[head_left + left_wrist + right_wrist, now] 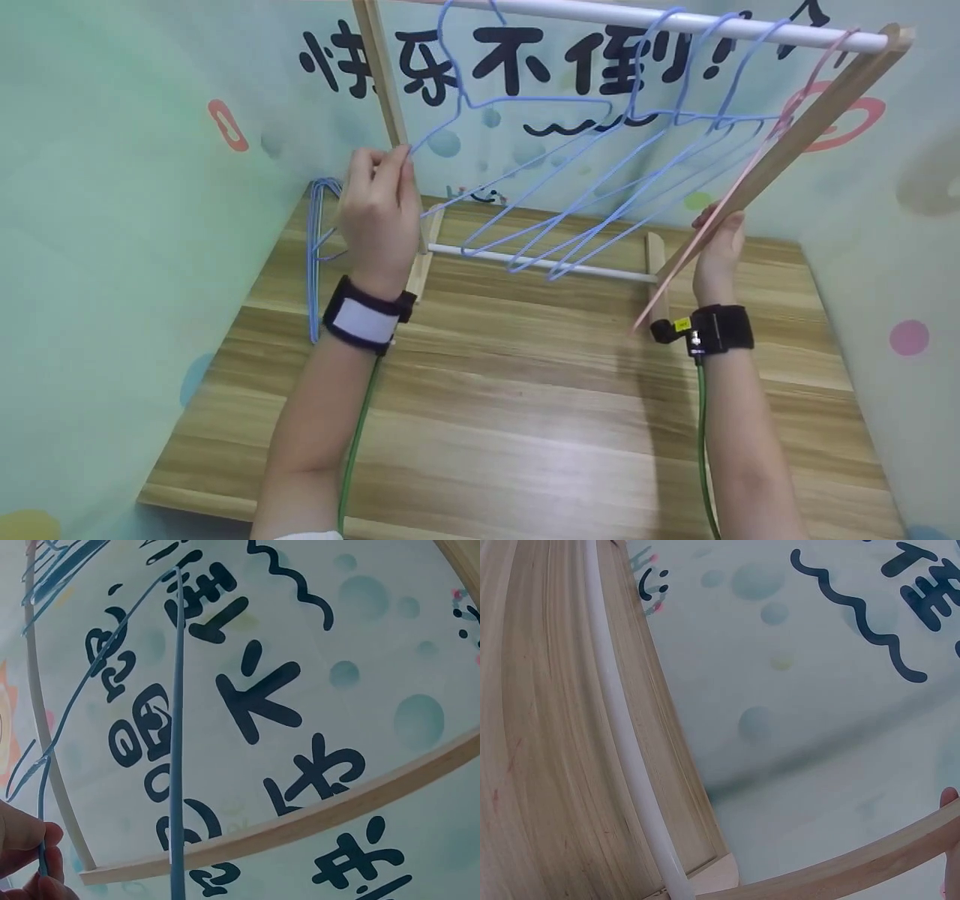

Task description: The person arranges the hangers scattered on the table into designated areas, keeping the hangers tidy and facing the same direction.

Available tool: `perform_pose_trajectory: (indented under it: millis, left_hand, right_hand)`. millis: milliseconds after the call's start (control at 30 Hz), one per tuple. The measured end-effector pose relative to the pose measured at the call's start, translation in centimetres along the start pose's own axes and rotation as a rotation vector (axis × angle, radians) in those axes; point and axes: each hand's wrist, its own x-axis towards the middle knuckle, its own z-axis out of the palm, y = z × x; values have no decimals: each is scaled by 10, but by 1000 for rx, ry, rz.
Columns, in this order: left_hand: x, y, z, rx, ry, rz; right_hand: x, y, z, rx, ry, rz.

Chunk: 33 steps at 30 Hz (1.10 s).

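Observation:
My left hand [381, 214] pinches one end of a blue clothes hanger [540, 98], whose hook goes over the top white rod [570, 10] of a small wooden drying rack. In the left wrist view, thumb and fingertips of the left hand [30, 851] hold the blue wire of the hanger [177, 727]. My right hand [718, 255] grips the rack's right wooden post [795, 154]; in the right wrist view only a bit of it shows beside the post [855, 859]. Several more blue hangers [694, 114] and a pink hanger [739, 184] hang toward the right end.
A bunch of blue hangers [313, 262] lies on the wooden table [517, 405] at the left, beside the rack. The rack's lower white rod [600, 270] runs between its wooden feet. A patterned wall [540, 157] with black writing stands close behind. Green cables [358, 435] trail from both wrist straps.

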Motion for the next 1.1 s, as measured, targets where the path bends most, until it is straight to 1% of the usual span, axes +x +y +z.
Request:
perform_pose_trajectory:
  millis: [167,300,467,667,800,900,1100]
  left_hand:
    - [9,11,12,-2,-22,10]
    - [16,21,22,-12,-51,18]
    - [21,30,33,-27,-91,52]
    - [20,37,44,-31,-114,95]
    - [19,40,49,-25,-153,100]
    - [17,42,52,-27,-180,97]
    - [17,47,57,-39,-189,102]
  right_hand:
    - [1,1,0,32,4,-17]
    - [0,2,-1,18,5,-7]
    - [0,2,-2,2,-6,6]
    - [0,1,-2,14,-1,-10]
    - [1,2,-1,30,1,-31]
    - [0,2,-1,25,-3,-33]
    - [0,2,-2,-1,-11,-36]
